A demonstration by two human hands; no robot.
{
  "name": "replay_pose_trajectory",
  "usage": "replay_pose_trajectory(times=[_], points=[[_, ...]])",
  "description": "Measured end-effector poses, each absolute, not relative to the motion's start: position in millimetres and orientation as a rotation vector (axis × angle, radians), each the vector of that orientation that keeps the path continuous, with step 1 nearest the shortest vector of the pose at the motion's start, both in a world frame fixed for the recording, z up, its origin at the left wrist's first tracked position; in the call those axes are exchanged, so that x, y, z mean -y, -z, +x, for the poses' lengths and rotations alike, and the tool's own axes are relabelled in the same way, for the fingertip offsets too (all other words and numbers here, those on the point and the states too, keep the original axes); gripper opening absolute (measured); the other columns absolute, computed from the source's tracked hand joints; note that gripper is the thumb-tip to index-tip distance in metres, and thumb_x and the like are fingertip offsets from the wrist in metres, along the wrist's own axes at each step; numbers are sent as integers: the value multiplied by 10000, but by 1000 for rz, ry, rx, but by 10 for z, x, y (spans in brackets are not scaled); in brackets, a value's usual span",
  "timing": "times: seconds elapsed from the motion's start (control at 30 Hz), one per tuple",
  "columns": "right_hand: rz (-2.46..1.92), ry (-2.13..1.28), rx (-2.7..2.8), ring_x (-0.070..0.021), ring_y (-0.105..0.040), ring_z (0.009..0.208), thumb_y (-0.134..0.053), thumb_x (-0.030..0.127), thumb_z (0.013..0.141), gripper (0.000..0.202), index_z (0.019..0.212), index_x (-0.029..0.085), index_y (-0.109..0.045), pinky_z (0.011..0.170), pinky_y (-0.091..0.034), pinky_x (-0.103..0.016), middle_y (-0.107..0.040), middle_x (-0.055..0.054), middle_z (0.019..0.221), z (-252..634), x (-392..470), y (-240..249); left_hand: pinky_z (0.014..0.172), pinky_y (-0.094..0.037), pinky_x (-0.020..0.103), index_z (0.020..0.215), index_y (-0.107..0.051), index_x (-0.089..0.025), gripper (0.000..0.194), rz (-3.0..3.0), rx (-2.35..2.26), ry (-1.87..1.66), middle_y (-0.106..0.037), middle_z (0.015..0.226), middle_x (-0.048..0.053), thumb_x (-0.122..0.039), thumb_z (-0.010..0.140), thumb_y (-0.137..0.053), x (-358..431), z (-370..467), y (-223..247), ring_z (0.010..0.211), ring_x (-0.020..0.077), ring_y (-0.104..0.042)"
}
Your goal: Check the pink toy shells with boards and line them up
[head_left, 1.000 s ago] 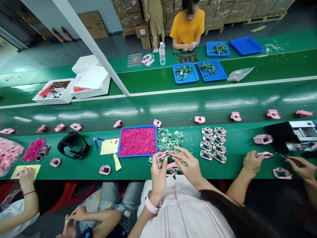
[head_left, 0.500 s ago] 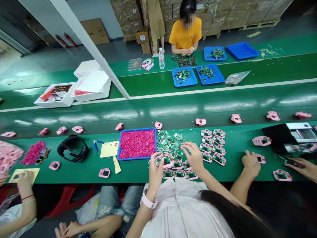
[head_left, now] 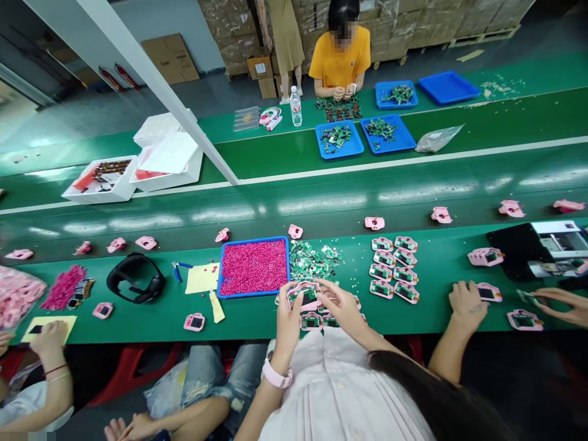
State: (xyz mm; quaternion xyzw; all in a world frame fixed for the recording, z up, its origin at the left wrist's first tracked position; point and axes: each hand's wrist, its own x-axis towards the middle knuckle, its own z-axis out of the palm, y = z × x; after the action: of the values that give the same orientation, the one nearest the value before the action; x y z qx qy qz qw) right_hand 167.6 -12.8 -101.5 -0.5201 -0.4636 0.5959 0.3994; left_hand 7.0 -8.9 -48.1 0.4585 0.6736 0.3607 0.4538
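My left hand (head_left: pixel 289 312) grips a pink casing (head_left: pixel 307 296) with a green board and a dark screen inside. My right hand (head_left: pixel 339 306) is at the casing's right side, its fingers pressed together at the edge; whether they hold a small part is too small to tell. Below the hands, more pink casings (head_left: pixel 311 321) lie on the green bench, partly covered by my right hand. Just beyond sits a pile of small green boards (head_left: pixel 315 260). Left of it is a blue-rimmed tray of magenta pieces (head_left: pixel 253 266).
Two columns of pink casings (head_left: pixel 381 271) stand to the right. Pink parts (head_left: pixel 375 223) lie along the belt. Co-workers' hands (head_left: pixel 467 306) are at the right and left. A black headset (head_left: pixel 135 278) and blue pliers (head_left: pixel 178 271) lie left.
My right hand has moved left and down from the board pile to the casing. My left hand still holds the casing. The co-worker's hand at far left has shifted slightly.
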Motion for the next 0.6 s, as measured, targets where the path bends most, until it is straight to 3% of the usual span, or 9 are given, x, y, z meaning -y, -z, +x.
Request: replay_pose_trajectory(times=[0.2, 0.37, 0.5, 0.6], points=[[-1412, -1512, 923, -194, -691, 782, -582, 508, 873, 439, 1211, 233, -637, 660, -619, -331, -710, -68, 1043, 1559, 267, 1149, 794, -493, 325, 1130, -554, -239, 291, 1223, -1639, -618, -716, 1031, 43, -398, 893, -496, 61, 107, 537, 829, 189, -676], [-1458, -1511, 897, -217, -696, 856, -569, 536, 863, 470, 1204, 216, -620, 610, -628, -325, -706, -72, 1061, 1600, 332, 1324, 900, -497, 355, 1168, -551, -226, 327, 1290, -1573, -488, -717, 1100, 59, -407, 911, -461, 51, 122, 755, 972, 203, -673], [-1566, -1442, 914, -214, -697, 816, -570, 549, 845, 482, 1180, 205, -617, 607, -624, -337, -707, -74, 1037, 1796, 319, 1573, 920, -521, 322, 1262, -549, -256, 388, 1314, -1557, -396, -715, 1161, 37, -390, 898, -548, -8, -131, 1044, 1025, 171, -675], [-1696, -1343, 923, -197, -688, 722, -540, 578, 847, 497, 1162, 199, -603, 608, -616, -354, -698, -73, 994, 2072, 273, 1837, 969, -512, 415, 1249, -559, -190, 354, 1273, -1821, -382, -667, 1223, 83, -343, 931, -532, -48, -584, 1295, 1108, 200, -637]])
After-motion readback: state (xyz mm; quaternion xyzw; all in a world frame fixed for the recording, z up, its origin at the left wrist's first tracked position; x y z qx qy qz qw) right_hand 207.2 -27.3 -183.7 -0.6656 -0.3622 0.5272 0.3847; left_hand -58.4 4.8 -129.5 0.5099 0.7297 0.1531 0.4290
